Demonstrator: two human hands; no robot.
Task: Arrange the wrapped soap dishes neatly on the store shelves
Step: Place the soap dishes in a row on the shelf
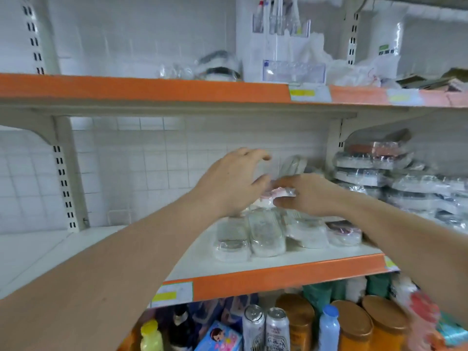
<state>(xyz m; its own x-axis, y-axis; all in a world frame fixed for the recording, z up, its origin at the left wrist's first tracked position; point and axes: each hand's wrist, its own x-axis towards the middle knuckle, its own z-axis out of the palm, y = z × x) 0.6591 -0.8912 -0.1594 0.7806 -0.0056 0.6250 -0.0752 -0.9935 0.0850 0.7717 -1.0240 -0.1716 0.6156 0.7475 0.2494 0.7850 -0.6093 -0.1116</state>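
So the person has both arms stretched out to the middle shelf (pixel 291 259), and the hands meet around the centre of the frame. The right hand (pixel 311 195) has its fingers and thumb curled round a pink-and-white wrapped soap dish (pixel 274 196), holding it just above the others. The left hand (pixel 233 181) is right beside it on the left, fingers spread and loosely bent, thumb tip near or maybe touching the wrap. Can't tell if it actually has hold of anything, it looks relaxed more than gripping.

Below the hands, a bit right of centre, a bunch of wrapped soap dishes (pixel 266 236) sits on the white shelf board, kind of stacked two high in a row running to the right, all in clear crinkly plastic. One more stands tilted on edge behind them (pixel 293 164), near the tiled back wall.

Far right of the frame there's a big stack of flat wrapped packs (pixel 374 171) on the same shelf, dark and pinkish stuff inside, too blurry to say what.

The upper shelf (pixel 152 88) with its orange edge strip runs across the top, with clear plastic holders (pixel 293 69) and bags on it. Along the bottom of the frame are two drink cans (pixel 266 328), orange-lidded jars (pixel 354 323) and a yellow-capped bottle (pixel 150 335).
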